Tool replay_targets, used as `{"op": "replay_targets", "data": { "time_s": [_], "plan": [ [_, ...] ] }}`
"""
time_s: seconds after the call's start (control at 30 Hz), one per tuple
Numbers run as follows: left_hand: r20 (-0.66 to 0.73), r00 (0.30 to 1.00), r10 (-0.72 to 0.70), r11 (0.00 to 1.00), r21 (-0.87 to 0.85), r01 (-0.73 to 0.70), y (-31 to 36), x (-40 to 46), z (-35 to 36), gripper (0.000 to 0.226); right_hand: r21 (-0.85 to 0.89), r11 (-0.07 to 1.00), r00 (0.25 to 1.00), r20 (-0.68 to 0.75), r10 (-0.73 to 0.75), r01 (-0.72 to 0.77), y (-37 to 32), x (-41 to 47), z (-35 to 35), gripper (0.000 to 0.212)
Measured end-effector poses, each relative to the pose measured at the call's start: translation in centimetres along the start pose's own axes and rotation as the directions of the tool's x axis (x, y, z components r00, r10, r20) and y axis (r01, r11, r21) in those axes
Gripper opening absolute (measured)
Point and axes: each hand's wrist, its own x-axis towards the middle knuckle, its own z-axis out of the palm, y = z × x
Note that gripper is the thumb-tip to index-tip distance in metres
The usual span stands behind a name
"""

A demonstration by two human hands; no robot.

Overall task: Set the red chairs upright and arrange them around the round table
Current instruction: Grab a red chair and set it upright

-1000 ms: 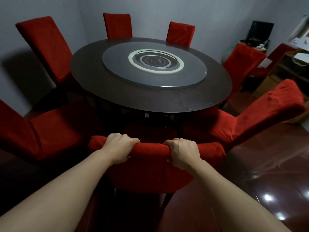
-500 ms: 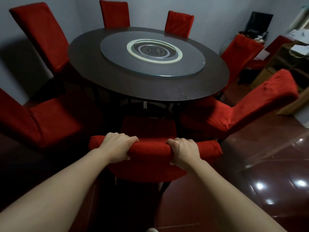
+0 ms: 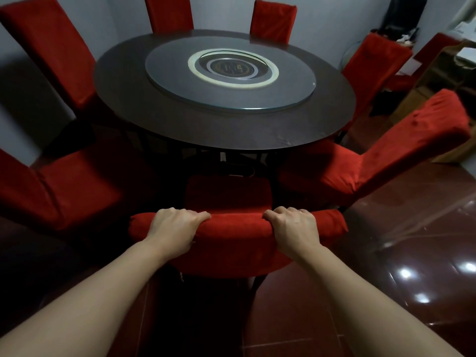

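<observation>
Fingers (image 3: 198,215) of the left hand (image 3: 175,228) curl over the padded top edge of the nearest red fabric-covered chair (image 3: 237,228), and the right hand (image 3: 293,228) grips the same edge further along, thumbs hidden behind the backrest. This chair stands upright just in front of the person, its seat pointing under the round dark wooden bench (image 3: 180,119) with the grey glass turntable (image 3: 229,78), between two neighbouring red chairs. The cover looks soft and likely to slip over a stiff frame, so a firm hold on the top rail suits it best. The chair probably has moderate weight, better slid than lifted. Both forearms reach forward and down, nearly parallel, wrists fairly straight.
</observation>
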Motion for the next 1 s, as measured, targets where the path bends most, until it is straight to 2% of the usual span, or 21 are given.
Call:
{"op": "replay_targets", "data": {
  "time_s": [0.37,0.6,0.8,1.0],
  "plan": [
    [-0.05,0.997,-0.066,0.998,0.008,0.067,3.1,5.2,-1.7,0.056,0.016,0.999,0.999,-0.033,-0.042,0.043,6.2,4.2,-1.2,0.034],
    [-0.049,0.986,-0.157,0.988,0.006,0.157,5.5,6.8,-2.2,0.055,0.007,0.988,0.987,-0.059,-0.152,0.153,9.5,5.7,-1.0,0.038],
    [-0.007,0.999,-0.032,0.999,0.005,0.032,7.7,8.3,-0.9,0.055,-0.012,0.994,0.994,0.017,-0.106,0.106,11.9,5.2,-0.7,0.04],
    [0.066,0.998,-0.013,1.0,0.023,0.012,3.1,7.1,-0.7,0.061,0.004,0.994,0.993,0.036,-0.113,0.113,7.4,5.0,0.3,0.031]
  ]
}}
